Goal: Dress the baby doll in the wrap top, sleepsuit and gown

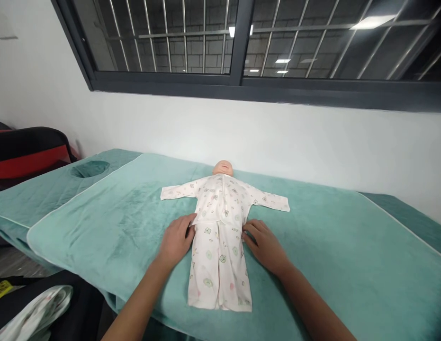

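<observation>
Forearms [144, 293]; L grip [176, 238], R grip [265, 245] at doll [222, 203], pinch can't tell; axis depthwise, head [223, 167] twd wall [312, 142].

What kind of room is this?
Perhaps a massage or training room: there's a massage bed with a face hole, and a baby doll's head and patterned pajamas lie on it.

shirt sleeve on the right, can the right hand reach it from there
Probably yes: the right hand is at the waist of the pants, and only green cover shows between it and the sleeve.
</observation>
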`<state>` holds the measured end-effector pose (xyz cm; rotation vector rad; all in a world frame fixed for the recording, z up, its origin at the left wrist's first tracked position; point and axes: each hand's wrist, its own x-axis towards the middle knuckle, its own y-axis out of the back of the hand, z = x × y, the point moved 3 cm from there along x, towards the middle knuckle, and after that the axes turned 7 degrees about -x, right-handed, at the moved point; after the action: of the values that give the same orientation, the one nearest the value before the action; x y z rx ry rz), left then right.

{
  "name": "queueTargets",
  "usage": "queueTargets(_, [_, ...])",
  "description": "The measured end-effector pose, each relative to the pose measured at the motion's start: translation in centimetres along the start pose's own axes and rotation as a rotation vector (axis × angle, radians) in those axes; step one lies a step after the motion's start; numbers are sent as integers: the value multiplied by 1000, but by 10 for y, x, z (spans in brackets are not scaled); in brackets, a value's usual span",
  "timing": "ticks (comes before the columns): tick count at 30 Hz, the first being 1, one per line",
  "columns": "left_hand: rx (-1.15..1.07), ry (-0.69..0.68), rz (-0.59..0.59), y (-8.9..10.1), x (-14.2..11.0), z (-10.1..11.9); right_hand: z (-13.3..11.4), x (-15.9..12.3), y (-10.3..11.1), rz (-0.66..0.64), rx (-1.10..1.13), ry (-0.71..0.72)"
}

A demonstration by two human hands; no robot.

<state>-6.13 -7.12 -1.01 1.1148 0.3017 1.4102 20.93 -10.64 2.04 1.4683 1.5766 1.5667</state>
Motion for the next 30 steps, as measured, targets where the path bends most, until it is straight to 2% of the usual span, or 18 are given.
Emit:
queueTargets(3, [92,18,51,4,-2,3,-1,-5,0,4,-3,-23])
queueTargets(8, [114,17,43,9,-8,11,-9,-30,-3,59,0,-110])
queueTargets(12, [-177,58,46,14,-35,15,-26,-70,-5,134,95,-208])
queueTargets(15, [-432,110,35,18,-71,24,-45,-98,-7,138,251,-168])
queueTargets(17, [-467,34,6,18,-94,37,-58,-109,-9,144,267,-92])
queueTargets(19, [-419,-111,23,15,-112,51,-69,-112,-13,171,190,-37])
queueTargets(22, [-278,-268,129,8,-127,65,-80,-110,-20,206,81,-26])
queueTargets(24, [-202,-297,178,2,-132,68,-84,-109,-24,216,78,-36])
queueTargets(27, [-169,-257,222,-2,-137,71,-91,-113,-28,248,149,-47])
queueTargets(30, [-242,-104,300,-3,-142,73,-100,-120,-31,314,283,-104])
